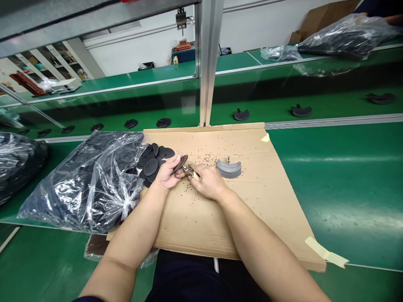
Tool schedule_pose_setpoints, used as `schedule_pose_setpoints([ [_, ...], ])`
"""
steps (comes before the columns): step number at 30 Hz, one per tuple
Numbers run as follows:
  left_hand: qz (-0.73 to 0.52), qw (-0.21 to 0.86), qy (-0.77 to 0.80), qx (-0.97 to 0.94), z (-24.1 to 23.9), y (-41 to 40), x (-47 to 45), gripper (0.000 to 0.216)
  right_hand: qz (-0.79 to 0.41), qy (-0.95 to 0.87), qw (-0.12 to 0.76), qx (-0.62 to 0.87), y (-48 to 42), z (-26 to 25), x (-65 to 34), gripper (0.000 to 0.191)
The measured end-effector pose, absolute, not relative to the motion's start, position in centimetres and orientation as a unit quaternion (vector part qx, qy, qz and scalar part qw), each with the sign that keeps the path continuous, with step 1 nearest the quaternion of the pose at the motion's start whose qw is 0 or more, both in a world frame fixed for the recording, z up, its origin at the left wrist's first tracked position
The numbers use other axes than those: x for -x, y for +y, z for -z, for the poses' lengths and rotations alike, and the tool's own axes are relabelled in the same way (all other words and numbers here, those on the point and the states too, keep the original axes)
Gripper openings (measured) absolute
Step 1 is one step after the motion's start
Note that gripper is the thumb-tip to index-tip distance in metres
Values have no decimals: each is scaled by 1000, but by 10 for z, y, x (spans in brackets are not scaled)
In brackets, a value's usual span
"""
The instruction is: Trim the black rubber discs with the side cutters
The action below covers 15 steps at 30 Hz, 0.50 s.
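Tilted up on its edge, a black plastic disc [180,164] is held in my left hand [170,174], thumb and fingers around it. My right hand [208,180] is closed around a small pair of cutting pliers [191,171]; the metal jaws point left and meet the near side of the disc. Just right of my right hand, a black curved part [229,168] with a short stem lies on the cardboard sheet [264,201]. A pile of black discs [151,167] sits left of my left hand, at the mouth of a clear plastic bag [85,180].
Small dark scraps [206,159] are scattered over the cardboard. Beyond it, a green conveyor belt [267,105] carries several black parts, behind a metal post [209,63]. Another filled bag [19,163] lies far left. At the top right, a person's arm [393,19] is beside a bag [343,37].
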<state>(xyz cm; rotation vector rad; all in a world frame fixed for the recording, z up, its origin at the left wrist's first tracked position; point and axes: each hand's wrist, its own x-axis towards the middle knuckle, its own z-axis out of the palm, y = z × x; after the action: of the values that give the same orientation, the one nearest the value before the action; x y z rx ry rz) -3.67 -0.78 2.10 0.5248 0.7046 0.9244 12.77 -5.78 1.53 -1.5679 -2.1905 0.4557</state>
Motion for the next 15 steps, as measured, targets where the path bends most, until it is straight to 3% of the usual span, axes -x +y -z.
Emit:
schedule_pose_setpoints([
  [15,-438,767,370,-288,-14,-9,34,26,-230,-774,124,577,-58,-27,-131,30],
])
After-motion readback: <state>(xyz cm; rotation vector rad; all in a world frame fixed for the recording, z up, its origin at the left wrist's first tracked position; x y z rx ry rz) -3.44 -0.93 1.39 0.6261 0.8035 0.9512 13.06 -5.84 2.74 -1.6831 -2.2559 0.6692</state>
